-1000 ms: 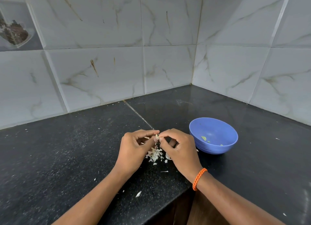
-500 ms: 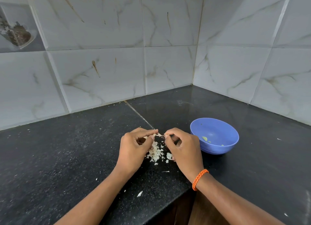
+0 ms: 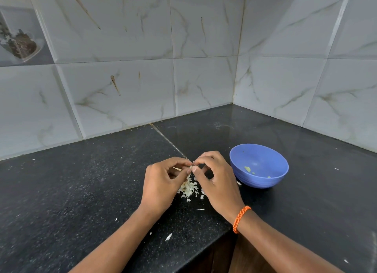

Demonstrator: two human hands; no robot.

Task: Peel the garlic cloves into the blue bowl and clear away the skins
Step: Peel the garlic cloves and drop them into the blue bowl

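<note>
A: Two tiled walls (image 3: 122, 58) meet in a corner behind the black granite counter (image 3: 71, 191) that we are working on; what do we have on it?

B: The blue bowl (image 3: 263, 183) stands to the right, just beside our right hand (image 3: 218, 183), with a few pale green bits lying inside it.

A: And our hands?

B: Our left hand (image 3: 161, 185) and right hand meet fingertip to fingertip above the counter. Both have thumb and fingers curled and pinched onto one small garlic clove (image 3: 192, 167) held between them; most of it is hidden by the fingers.

A: We wear an orange braided band (image 3: 240, 217) on the right wrist. Where are the skins?

B: A small pile of garlic skins (image 3: 188, 188) lies on the counter directly under our hands, left of the bowl and apart from it. Loose flakes (image 3: 168, 236) are scattered nearer the counter's front edge.
</note>
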